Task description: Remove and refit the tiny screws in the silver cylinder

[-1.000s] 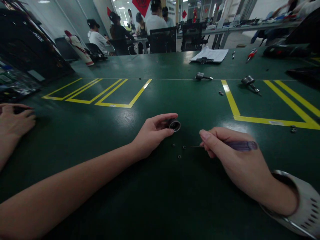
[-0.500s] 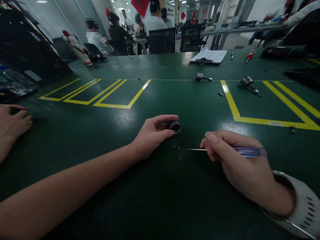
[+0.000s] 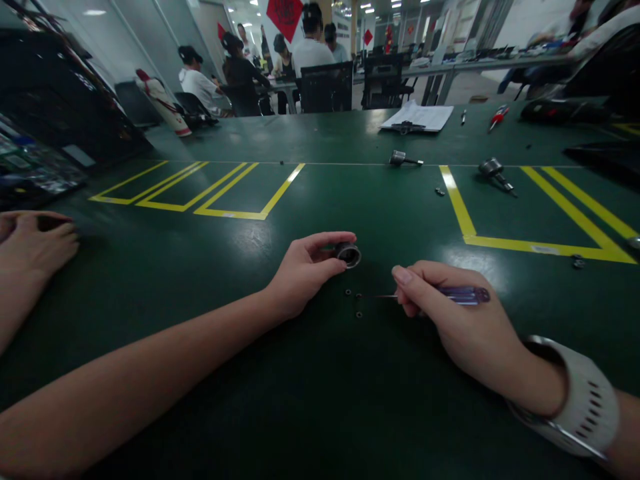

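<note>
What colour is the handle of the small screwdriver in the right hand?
Translucent purple: the screwdriver handle shows past the right hand in the head view.

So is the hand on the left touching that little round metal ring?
Touching. The head view shows the left hand pinching the small dark metal ring between thumb and forefinger on the green table.

Dark metal ring (image 3: pixel 348 254) lies beside three tiny washers (image 3: pixel 358 295).
</note>
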The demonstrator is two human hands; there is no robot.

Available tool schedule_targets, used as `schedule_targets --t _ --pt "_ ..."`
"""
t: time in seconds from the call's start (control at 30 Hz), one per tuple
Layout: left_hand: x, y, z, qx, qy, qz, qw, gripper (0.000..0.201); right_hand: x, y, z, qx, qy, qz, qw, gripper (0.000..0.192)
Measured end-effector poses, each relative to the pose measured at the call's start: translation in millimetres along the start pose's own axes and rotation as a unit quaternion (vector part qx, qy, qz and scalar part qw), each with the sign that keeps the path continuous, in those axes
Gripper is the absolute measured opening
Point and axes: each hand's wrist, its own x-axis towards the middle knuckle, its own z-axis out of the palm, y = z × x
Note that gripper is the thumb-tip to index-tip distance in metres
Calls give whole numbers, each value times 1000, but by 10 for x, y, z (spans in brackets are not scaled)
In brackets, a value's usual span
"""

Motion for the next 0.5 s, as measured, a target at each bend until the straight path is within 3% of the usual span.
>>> schedule_targets --t 0.13,0.27,0.4,0.5 --pt "-168 120 -30 1 32 -22 999 37 3 56 -7 68 8 21 997 36" --pt "-516 239 -6 6 59 -36 998 37 23 75 -16 159 33 34 986 35" --pt "-835 247 97 11 45 -44 998 38 38 46 -8 214 42 42 975 34" --pt "-923 219 133 24 47 -25 998 37 30 43 -10 224 23 38 974 31"
